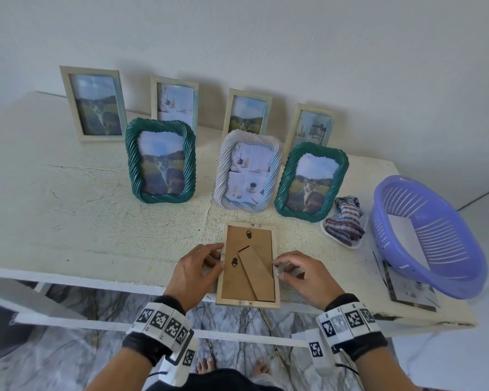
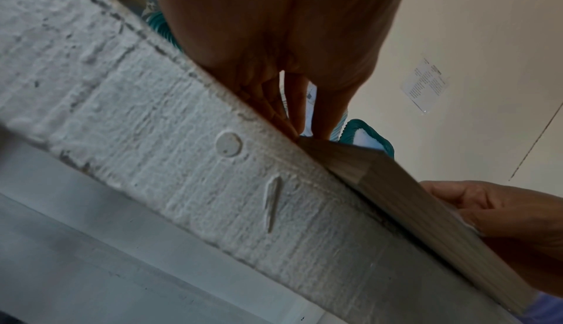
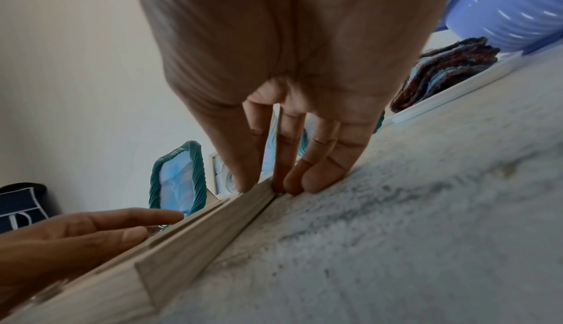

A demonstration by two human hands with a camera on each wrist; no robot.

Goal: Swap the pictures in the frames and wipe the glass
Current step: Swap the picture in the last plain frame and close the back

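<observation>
A light wooden picture frame (image 1: 237, 280) lies face down at the table's front edge, its brown backing and stand flap up, its near end over the edge. My left hand (image 1: 216, 258) holds its left rail with curled fingers and thumb. My right hand (image 1: 278, 268) pinches the right rail. In the right wrist view the right hand (image 3: 268, 184) has its thumb on top of the frame (image 3: 195, 240) and its fingers against the side. The left wrist view shows the left hand (image 2: 304, 131) at the frame's (image 2: 396, 189) corner. The glass is hidden underneath.
Two green twisted frames (image 1: 161, 160) (image 1: 311, 182) and a white twisted frame (image 1: 249, 170) stand upright behind, with several plain frames (image 1: 93, 103) along the wall. A striped cloth (image 1: 345, 221) lies on a white tray (image 1: 347, 244). A purple basket (image 1: 393, 182) sits at the right over a loose picture (image 1: 412, 292).
</observation>
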